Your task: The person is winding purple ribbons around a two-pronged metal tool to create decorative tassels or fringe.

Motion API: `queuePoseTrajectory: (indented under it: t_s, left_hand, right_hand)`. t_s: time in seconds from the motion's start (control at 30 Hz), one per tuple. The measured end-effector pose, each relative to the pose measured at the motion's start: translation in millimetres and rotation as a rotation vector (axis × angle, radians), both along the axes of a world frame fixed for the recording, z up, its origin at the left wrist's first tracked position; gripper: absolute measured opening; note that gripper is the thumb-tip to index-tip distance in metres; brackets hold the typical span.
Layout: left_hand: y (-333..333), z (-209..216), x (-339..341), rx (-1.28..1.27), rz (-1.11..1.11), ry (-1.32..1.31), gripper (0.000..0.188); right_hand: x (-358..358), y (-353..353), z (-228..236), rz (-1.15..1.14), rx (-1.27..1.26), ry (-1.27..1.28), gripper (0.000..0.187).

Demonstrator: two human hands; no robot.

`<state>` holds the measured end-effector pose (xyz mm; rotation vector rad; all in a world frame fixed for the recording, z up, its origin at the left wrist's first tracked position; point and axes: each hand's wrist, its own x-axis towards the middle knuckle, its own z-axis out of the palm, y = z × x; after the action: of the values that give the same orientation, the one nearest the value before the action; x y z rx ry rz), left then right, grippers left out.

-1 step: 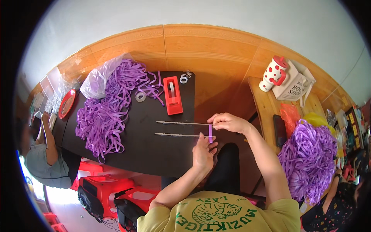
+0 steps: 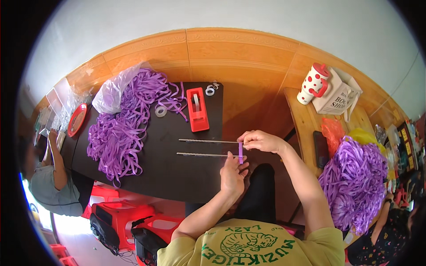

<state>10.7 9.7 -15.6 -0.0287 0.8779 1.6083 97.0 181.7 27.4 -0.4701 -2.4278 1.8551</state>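
Grip of the right hand [image 2: 263,142]: thumb and fingertips pinched together on the upper end of a purple strip, at the near end of one rod. The left hand [image 2: 233,174] has its thumb at the other rod and its fingers by the strip's lower end; how firmly they press, I cannot tell.

Largest about them is the black tabletop [image 2: 177,177], reaching away to the left. On it lies a loose ribbon heap [image 2: 115,146], with a red tape dispenser [image 2: 197,115] well to its right. Next come two slim, grey rods: the upper rod [image 2: 204,141] and the lower rod [image 2: 199,154], side by side and apart. Smallest is the purple strip [image 2: 240,150], crossing between their near ends, just off the tabletop's right edge.

The strip looks light, limp and perhaps slick, so it is best taken flat at its ends; the rods seem stiff and thin, best steadied near the strip.
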Motion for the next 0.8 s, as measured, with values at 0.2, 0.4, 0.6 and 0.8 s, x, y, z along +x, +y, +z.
queuePoseTrajectory:
  t_s: [0.2, 0.4, 0.6, 0.8]
  left_hand:
    - [6, 5, 10, -0.091, 0.094, 0.029, 0.056]
    - [16, -4, 16, -0.13, 0.175, 0.081, 0.049]
    - [24, -5, 18, -0.169, 0.252, 0.083, 0.042]
    - [32, -4, 20, -0.212, 0.305, 0.127, 0.04]
  right_hand:
    - [-4, 4, -23, 0.06, 0.1, 0.05, 0.012]
    - [-3, 8, -37, -0.028, 0.032, 0.051, 0.013]
    - [-3, 9, -38, -0.012, 0.015, 0.018, 0.011]
    - [-5, 11, -38, 0.006, -0.022, -0.005, 0.01]
